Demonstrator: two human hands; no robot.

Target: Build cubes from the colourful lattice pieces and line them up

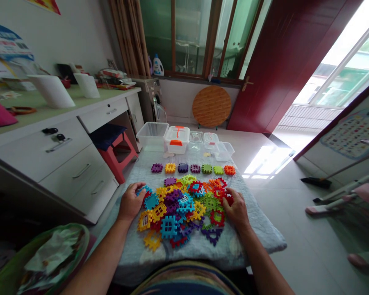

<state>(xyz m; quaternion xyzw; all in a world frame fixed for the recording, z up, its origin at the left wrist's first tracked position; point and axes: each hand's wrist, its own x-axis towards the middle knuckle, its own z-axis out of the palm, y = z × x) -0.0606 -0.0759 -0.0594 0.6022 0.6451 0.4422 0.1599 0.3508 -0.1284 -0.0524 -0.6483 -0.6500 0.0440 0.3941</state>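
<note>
A heap of colourful notched plastic tiles (174, 203) covers the near half of the cloth-covered table (135, 250). At its left edge, my left hand (132, 200) has its thumb and fingers apart, touching blue tiles (151, 201). My right hand (236, 207) rests at the right edge of the heap, its fingers curved by a red tile (229, 199); whether it grips that tile is unclear. Beyond the heap runs a row of separate tiles, from a purple one (156, 168) at the left to an orange one (229, 170) at the right.
Behind the row stand an open clear bin (153, 135), a lidded box with orange handles (177, 140) and smaller clear containers (224, 151). A white desk (70, 153) and red stool (118, 157) are on the left, with a green basket (84, 246) near my left arm.
</note>
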